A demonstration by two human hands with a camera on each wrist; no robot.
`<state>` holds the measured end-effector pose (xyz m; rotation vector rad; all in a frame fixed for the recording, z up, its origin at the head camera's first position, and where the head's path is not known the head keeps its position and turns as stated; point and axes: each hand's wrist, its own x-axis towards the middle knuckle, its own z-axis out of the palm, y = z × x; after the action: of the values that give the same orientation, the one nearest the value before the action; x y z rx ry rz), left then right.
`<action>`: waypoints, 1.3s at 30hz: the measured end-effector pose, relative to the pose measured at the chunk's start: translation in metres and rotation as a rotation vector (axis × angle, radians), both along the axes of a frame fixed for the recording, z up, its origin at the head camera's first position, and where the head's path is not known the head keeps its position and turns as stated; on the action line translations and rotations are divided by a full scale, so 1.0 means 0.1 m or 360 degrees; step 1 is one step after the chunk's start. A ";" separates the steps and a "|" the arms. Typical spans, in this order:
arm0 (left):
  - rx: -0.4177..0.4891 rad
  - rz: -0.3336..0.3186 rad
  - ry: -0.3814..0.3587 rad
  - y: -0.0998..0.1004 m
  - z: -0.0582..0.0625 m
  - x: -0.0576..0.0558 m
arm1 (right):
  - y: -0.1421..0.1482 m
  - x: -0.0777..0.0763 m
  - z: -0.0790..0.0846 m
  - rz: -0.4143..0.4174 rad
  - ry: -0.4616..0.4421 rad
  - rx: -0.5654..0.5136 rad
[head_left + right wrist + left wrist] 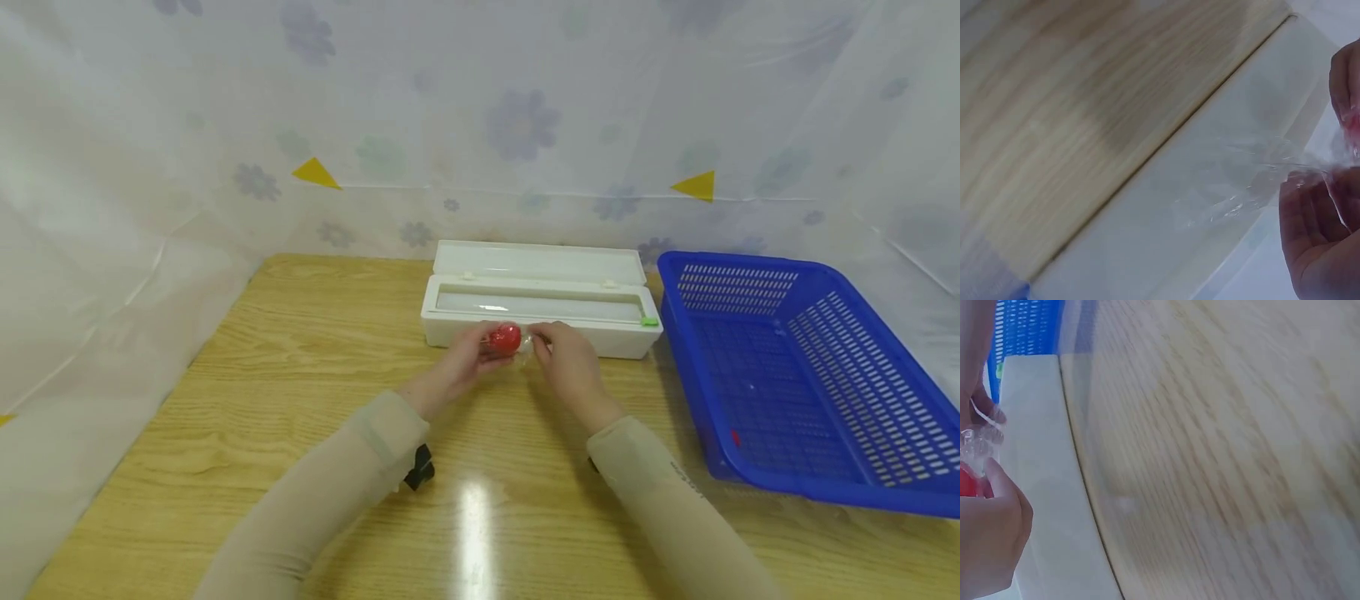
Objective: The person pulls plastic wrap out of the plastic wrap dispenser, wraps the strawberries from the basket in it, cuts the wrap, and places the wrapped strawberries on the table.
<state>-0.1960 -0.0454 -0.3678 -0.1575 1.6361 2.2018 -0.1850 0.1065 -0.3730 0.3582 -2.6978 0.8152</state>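
Note:
My left hand (pixel 467 357) holds a shiny red rounded thing (pixel 506 337) wrapped in clear plastic film (pixel 527 342). The fingers curl around it, hiding part of its surface. On the other side, my right hand (pixel 567 360) pinches the gathered film between thumb and fingers. A loose tail of film (pixel 1235 203) spreads out from that pinch in the right wrist view. Both hands are just in front of a long white box (pixel 630 343), whose lid (pixel 540 260) stands raised at the back. A green slider (pixel 649 322) sits at the box's right end.
A blue plastic basket (pixel 690 400) stands to the right, with a small red bit (pixel 736 438) inside. The wooden table (pixel 300 375) ends at a flowered cloth (pixel 517 150) behind, which bears yellow triangles. A black piece (pixel 422 467) shows beside the left sleeve.

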 end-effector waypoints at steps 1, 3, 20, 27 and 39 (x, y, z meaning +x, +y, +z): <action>0.0004 0.0003 0.0001 0.01 0.01 0.00 | -0.01 -0.01 0.01 -0.0034 -0.0052 -0.0129; 0.0012 0.0004 0.0009 0.04 0.03 0.01 | -0.02 -0.04 0.03 -0.0122 -0.0144 -0.0414; -0.0154 -0.0244 0.0131 0.03 0.03 0.04 | -0.05 -0.14 0.14 -0.0362 -0.0750 -0.1670; -0.0104 -0.0205 0.0115 0.04 0.04 0.00 | 0.03 -0.14 0.13 -0.0306 -0.0759 -0.1516; -0.0077 -0.0045 0.0135 0.07 0.09 0.04 | 0.09 -0.03 0.00 0.0080 -0.0685 -0.0664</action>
<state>-0.1925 -0.0382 -0.3586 -0.0543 1.7270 2.1759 -0.1876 0.1156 -0.3728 0.1651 -2.7909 1.5903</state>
